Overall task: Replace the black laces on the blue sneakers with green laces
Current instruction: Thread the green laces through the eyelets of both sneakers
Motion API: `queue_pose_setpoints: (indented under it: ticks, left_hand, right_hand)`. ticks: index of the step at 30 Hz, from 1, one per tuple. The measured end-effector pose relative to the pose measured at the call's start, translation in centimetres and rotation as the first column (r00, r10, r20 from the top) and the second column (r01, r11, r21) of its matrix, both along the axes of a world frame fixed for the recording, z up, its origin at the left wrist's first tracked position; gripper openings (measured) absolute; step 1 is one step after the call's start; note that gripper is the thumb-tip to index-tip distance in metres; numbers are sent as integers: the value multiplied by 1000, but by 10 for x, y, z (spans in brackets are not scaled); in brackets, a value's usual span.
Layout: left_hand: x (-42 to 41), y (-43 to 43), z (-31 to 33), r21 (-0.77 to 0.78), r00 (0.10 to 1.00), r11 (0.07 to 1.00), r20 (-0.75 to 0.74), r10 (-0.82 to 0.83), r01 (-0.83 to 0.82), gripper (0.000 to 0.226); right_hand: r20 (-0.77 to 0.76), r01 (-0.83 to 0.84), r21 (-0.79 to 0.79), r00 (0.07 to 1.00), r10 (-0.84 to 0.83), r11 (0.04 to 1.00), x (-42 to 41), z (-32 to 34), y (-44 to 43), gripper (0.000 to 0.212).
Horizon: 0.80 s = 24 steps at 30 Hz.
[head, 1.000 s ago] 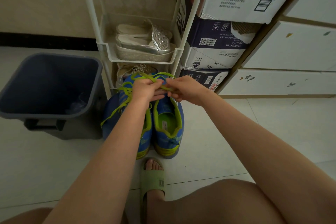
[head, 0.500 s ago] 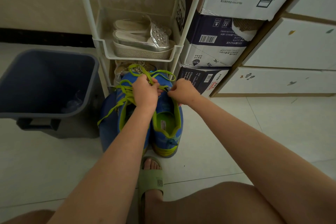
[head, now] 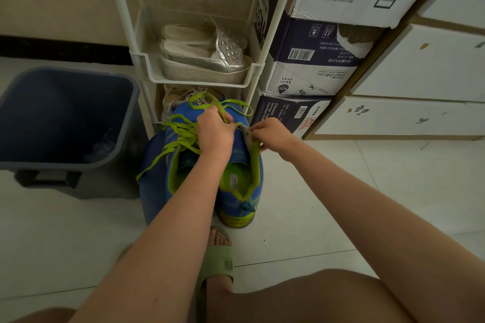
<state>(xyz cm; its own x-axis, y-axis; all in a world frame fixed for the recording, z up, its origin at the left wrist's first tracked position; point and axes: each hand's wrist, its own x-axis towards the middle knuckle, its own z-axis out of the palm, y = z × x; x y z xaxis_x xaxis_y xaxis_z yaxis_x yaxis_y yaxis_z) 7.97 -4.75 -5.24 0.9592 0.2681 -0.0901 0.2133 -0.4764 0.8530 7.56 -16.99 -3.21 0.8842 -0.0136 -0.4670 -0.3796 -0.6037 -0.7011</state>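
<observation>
The two blue sneakers [head: 240, 191] stand side by side on the pale tiled floor [head: 301, 204], toes toward the white shoe rack [head: 199, 78] and heels toward the person; both hands work over the right-hand shoe. The left hand [head: 215, 131] is curled closed, its fingers bunched around the green lace [head: 223, 107] near the front of the shoe; loops of that lace rise beyond the knuckles toward the rack. The right hand [head: 273, 134] pinches the shoe's right eyelet edge between thumb and fingertips, fingers drawn together on the fabric (whether it also grips a lace end cannot be told); the shoe's green-lined opening gapes just below it. The left-hand sneaker carries green lacing [head: 181, 134] in loose crossings, one end trailing down its outer side. A dark blue bin [head: 126, 113] sits to the left, near the shoes but apart from them; silver sandals [head: 204, 57] rest on the rack's shelf.
</observation>
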Motion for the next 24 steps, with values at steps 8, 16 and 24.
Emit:
queue_pose_setpoints:
  ticks: [8, 16, 24]
  left_hand:
    - [0, -4, -9, 140, 987, 979, 47, -153, 146, 13]
    - [-3, -4, -7, 202, 965, 948, 34, -259, 247, 7]
    - [-4, -7, -12, 149, 984, 980, 103, -147, 130, 5]
  right_hand:
    - [-5, 1, 39, 1000, -1, 999, 1, -2, -4, 29]
    - [17, -4, 48, 1000, 3, 999, -2, -1, -4, 28]
    - [-22, 52, 145, 999, -49, 988, -2, -4, -8, 33]
